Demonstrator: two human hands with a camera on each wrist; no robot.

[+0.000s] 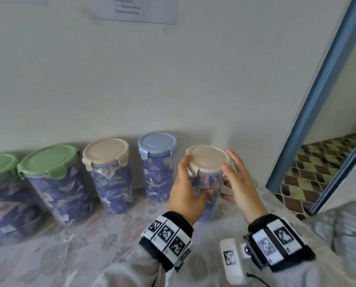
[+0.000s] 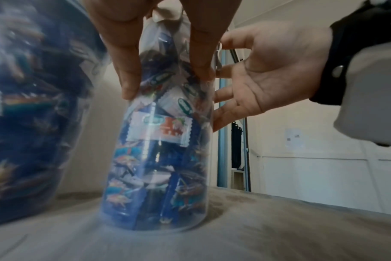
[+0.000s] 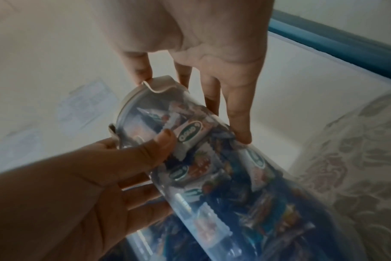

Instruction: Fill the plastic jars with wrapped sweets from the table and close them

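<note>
Locate the beige-lidded jar (image 1: pixel 208 181) upright on the floral tablecloth (image 1: pixel 69 255), at the right end of the jar row, just beside the blue-lidded jar (image 1: pixel 157 168) and near the table's right edge. Note the left hand (image 1: pixel 185 187) wrapped round the jar wall, thumb in front, fingers behind. Note the right hand (image 1: pixel 239 183) spread, fingers nearly straight, tips laid against the opposite wall, thumb at the rim of the beige lid (image 1: pixel 208 160).

Probable faults:
- Expect slip on the smooth, clear plastic wall under a loose grip.
- Check every lid clip (image 3: pixel 159 86); viewed from the right wrist, one appears flared outward, possibly unlatched. Cannot confirm.
- Avoid pushing rightward: tall, narrow cylinder, likely to topple near the edge.
- Avoid striking the neighbouring jar.

Materials:
- Treat the wall as thin, rigid, transparent.
- Treat the lid as matte, round, with lobed clips.
- Treat the wrapped sweets (image 2: pixel 159 130) as light, crinkly, serrated-ended packets, blue and white, packed to the top.
</note>
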